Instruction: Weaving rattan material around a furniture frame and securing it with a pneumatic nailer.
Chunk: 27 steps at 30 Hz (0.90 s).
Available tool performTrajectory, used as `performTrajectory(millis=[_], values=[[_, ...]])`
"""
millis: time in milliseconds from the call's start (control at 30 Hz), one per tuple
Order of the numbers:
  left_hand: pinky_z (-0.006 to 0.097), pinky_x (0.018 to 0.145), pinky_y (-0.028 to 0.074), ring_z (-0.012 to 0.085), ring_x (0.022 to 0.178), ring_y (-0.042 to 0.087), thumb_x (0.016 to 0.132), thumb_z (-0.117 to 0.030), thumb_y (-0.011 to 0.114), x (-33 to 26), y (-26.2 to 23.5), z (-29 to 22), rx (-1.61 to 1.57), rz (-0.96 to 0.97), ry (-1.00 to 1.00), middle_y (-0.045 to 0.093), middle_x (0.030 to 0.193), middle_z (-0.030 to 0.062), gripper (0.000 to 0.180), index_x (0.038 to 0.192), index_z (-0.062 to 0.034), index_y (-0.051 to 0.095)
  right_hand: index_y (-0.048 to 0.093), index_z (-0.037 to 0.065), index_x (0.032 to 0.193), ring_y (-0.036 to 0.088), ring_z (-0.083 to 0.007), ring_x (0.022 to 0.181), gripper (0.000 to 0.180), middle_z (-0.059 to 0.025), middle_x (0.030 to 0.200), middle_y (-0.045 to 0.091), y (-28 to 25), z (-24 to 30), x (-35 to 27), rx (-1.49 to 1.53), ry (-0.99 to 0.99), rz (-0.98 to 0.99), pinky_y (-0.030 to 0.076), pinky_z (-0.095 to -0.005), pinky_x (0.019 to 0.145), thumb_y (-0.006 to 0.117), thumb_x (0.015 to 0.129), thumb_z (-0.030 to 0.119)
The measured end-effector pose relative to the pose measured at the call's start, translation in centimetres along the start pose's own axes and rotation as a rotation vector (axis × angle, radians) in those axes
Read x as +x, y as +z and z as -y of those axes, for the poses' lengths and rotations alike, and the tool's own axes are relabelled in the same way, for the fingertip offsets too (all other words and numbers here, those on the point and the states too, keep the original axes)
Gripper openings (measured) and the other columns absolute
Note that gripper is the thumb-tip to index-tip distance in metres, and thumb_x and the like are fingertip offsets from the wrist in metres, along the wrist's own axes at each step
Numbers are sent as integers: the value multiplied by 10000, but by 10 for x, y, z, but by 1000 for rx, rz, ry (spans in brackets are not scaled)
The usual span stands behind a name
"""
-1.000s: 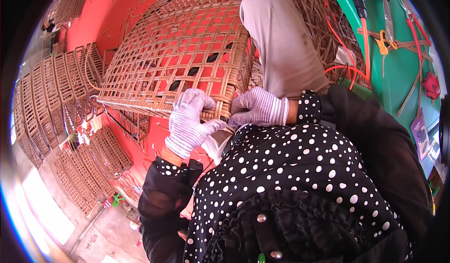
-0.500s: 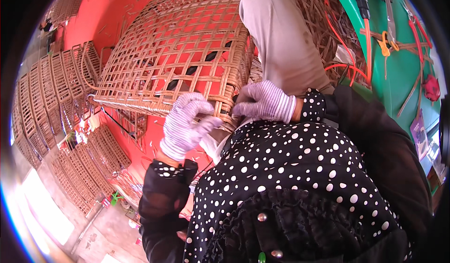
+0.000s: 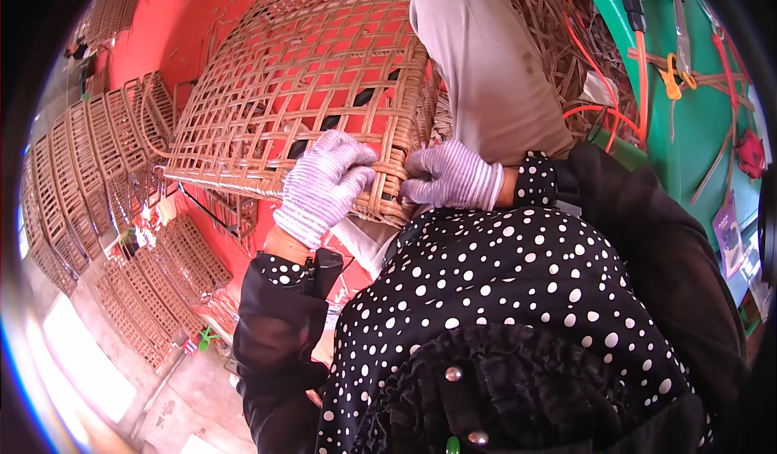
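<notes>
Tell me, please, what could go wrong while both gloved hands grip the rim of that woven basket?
The left hand and right hand pinch the woven basket at its rim corner; stiff strand ends there might poke through the thin knit gloves. The basket rests against the knee and overhangs to the left, so it may tip if the grip loosens.

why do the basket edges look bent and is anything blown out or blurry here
Head view: fisheye lens bows straight lines toward the dark round rim, so the woven basket curves; lower left is blown out by bright daylight; both gloved hands, left hand and right hand, are sharp at the basket's edge.
</notes>
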State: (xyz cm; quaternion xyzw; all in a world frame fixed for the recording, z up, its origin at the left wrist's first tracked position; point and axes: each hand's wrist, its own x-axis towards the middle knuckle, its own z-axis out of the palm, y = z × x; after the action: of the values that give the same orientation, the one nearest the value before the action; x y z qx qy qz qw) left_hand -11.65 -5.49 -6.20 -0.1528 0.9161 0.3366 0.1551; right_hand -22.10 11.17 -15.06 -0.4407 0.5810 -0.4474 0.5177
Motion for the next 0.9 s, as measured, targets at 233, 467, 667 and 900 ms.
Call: performTrajectory(millis=[233,467,667,900], values=[[342,734,467,256,823,573,696,-83,645,0,1,-2,1,14,-82,569,845,94,166,856,-41,641,619,0,918,645,-230,647,303,-146,703,637,-1,0,2,48,71,24,505,-314,622,592,811,282],[298,724,471,217,798,567,697,-43,638,-16,2,-7,-84,-75,-11,544,903,97,177,871,-27,608,619,-7,906,652,-165,654,277,-117,739,654,-8,6,3,79,117,86,513,-286,612,645,798,247],[364,819,446,279,961,518,556,-185,765,-35,4,-16,60,-102,101,538,947,94,364,840,-43,587,605,10,830,635,-129,635,176,-77,713,651,-6,5,-5,219,54,-55,514,-263,599,677,770,158],[355,827,436,277,968,525,555,-250,796,-42,18,-13,47,-189,52,521,1012,121,431,856,-38,572,649,11,924,624,-126,752,188,-86,801,656,-2,-6,-14,355,-158,-32,501,-251,707,667,769,115]])
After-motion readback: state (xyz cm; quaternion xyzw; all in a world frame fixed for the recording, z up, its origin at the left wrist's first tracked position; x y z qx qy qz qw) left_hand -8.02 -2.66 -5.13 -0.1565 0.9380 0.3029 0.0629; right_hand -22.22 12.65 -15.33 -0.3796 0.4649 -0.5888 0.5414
